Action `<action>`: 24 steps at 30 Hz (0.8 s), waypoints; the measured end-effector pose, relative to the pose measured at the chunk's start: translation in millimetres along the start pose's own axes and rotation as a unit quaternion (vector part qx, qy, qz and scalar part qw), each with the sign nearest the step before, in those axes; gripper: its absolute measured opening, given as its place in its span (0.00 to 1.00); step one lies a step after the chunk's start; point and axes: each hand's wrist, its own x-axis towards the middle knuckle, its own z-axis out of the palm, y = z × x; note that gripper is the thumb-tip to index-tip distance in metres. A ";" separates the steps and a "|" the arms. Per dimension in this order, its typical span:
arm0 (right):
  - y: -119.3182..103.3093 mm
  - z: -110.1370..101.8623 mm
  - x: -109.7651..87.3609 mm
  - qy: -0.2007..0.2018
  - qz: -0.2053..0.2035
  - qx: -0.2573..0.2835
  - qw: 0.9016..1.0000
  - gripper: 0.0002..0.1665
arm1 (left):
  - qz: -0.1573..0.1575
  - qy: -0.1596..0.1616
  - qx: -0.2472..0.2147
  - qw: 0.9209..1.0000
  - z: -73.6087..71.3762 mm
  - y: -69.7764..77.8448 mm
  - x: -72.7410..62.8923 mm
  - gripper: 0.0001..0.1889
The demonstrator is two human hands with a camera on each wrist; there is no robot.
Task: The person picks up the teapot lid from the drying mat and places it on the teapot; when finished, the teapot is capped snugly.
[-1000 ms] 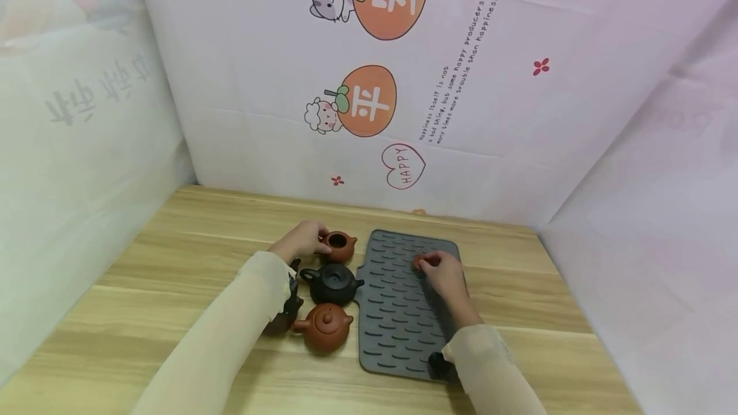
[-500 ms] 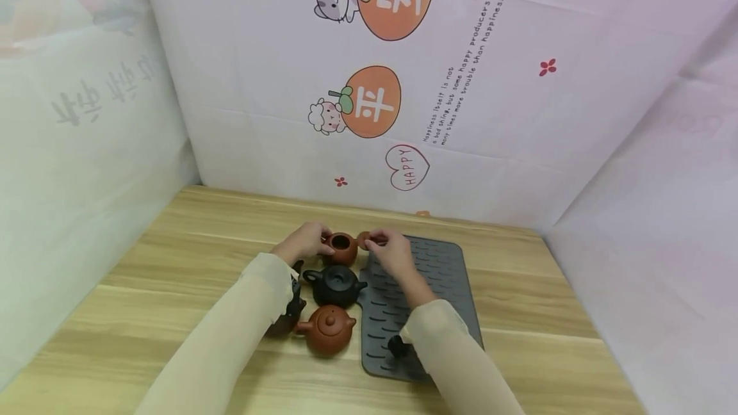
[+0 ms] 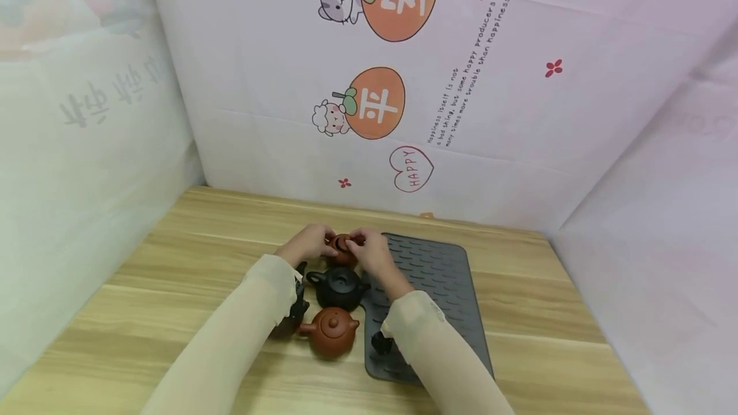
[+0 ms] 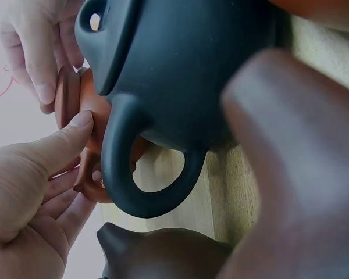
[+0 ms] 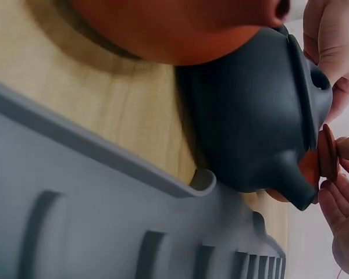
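At the back of the teapot cluster, my left hand (image 3: 310, 243) grips the small reddish clay teapot (image 3: 343, 257) on its handle side, thumb against the body. My right hand (image 3: 371, 252) pinches a round clay lid (image 5: 328, 153) over the teapot's mouth. In the left wrist view the lid (image 4: 67, 96) sits close against the rim, and a dark gap of the opening still shows in the head view. A black teapot (image 3: 340, 291) with its lid on stands just in front and partly hides the small teapot in both wrist views.
Another reddish lidded teapot (image 3: 332, 334) stands nearest the front. A dark brown teapot (image 3: 286, 324) is partly covered by the left sleeve. To the right, a grey ridged mat (image 3: 441, 274) lies on the wooden table under the right forearm. Fabric walls enclose the table.
My right hand has carried the lid leftward from over the mat to the small teapot's mouth. My left hand keeps its hold on the teapot.
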 end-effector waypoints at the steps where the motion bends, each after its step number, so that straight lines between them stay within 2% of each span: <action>1: -0.9 0.2 0.8 -0.002 0.001 -0.003 1.000 0.10 | 0.001 0.002 0.001 1.000 -0.1 0.2 0.2 0.17; 6: -2.0 3.2 3.4 -0.011 0.004 -0.022 1.000 0.08 | 0.009 0.002 0.001 1.000 1.0 1.1 0.5 0.16; 10: -0.7 6.9 4.2 -0.004 0.009 -0.036 0.999 0.08 | 0.013 0.000 0.004 1.000 1.9 1.5 1.3 0.16; 16: -1.5 6.7 3.2 0.000 0.015 -0.030 0.999 0.09 | 0.013 0.000 0.019 1.000 0.2 1.5 1.9 0.15; 20: -1.3 -0.9 -1.7 -0.001 0.007 -0.027 1.000 0.10 | 0.014 -0.009 0.034 0.999 -7.6 5.9 -2.1 0.16; 24: 3.5 -14.3 -10.5 -0.008 -0.002 -0.040 0.999 0.15 | 0.013 -0.014 0.045 0.999 -25.6 11.6 -15.4 0.27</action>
